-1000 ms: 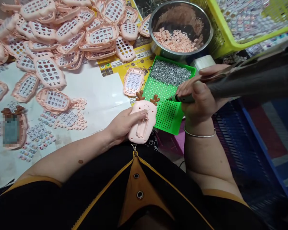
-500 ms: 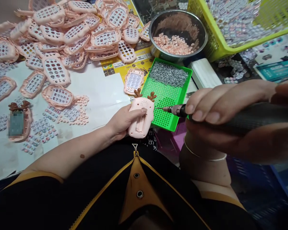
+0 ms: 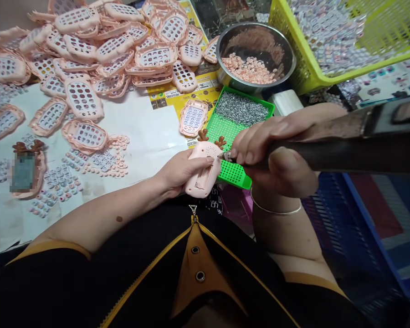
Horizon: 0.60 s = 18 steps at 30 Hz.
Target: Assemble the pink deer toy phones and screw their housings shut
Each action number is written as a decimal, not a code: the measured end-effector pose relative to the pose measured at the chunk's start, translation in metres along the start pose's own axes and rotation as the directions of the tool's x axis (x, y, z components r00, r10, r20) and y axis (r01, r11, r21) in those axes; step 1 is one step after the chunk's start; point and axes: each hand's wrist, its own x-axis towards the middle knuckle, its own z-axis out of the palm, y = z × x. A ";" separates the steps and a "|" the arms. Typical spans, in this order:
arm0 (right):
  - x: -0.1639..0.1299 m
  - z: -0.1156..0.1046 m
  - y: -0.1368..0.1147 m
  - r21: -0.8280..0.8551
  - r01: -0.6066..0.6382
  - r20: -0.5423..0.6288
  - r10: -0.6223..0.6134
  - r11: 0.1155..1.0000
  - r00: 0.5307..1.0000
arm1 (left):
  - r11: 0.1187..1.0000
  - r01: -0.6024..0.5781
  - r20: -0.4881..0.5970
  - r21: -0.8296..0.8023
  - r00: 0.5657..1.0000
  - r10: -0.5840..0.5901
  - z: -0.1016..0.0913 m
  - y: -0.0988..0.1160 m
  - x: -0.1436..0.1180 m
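Note:
My left hand (image 3: pixel 182 171) grips a pink toy phone (image 3: pixel 200 184) with brown antlers, its back with the battery recess turned up and the thumb lying across it. My right hand (image 3: pixel 269 148) is wrapped round a dark electric screwdriver (image 3: pixel 341 148), which comes in from the right. The screwdriver's tip meets the upper right part of the phone's back, by a screw hole. Beneath and behind the tool lies a green perforated tray (image 3: pixel 225 130) with a heap of silver screws (image 3: pixel 241 109) at its far end.
Many pink phone shells (image 3: pixel 153 57) are piled at the back left. Loose key pieces (image 3: pixel 59 184) lie on the left of the white table covering (image 3: pixel 146 123). A steel bowl (image 3: pixel 222 75) of small pink parts and a yellow basket (image 3: pixel 319 79) stand at the back right.
My right hand has brought the screwdriver left and its tip from over the green tray onto the phone's back. The left hand still holds the phone, shifted slightly right.

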 end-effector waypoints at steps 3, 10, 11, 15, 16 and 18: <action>0.003 -0.002 0.006 -0.003 -0.005 0.047 0.005 1.000 0.999 | 1.000 0.010 0.005 -0.002 1.000 -0.010 -0.001 0.001 0.001; 0.004 0.002 0.004 0.182 0.067 0.164 -0.098 0.981 0.982 | 1.000 0.007 0.036 0.009 0.999 -0.007 -0.003 0.000 0.002; 0.003 0.002 0.003 0.181 0.067 0.138 -0.093 0.981 0.986 | 1.000 0.003 0.038 0.017 0.999 -0.004 -0.003 0.000 0.001; -0.006 -0.009 -0.005 0.112 0.038 0.147 -0.055 0.993 0.988 | 0.999 0.003 0.026 0.050 1.000 -0.004 -0.003 0.001 0.002; -0.008 -0.015 -0.007 0.062 0.024 0.157 -0.034 0.998 0.987 | 0.998 0.011 0.014 0.057 1.000 -0.012 -0.003 0.001 0.002; -0.011 -0.027 -0.008 -0.057 -0.010 0.123 0.017 0.998 0.992 | 0.997 0.030 -0.011 0.067 1.000 -0.029 -0.003 0.002 0.002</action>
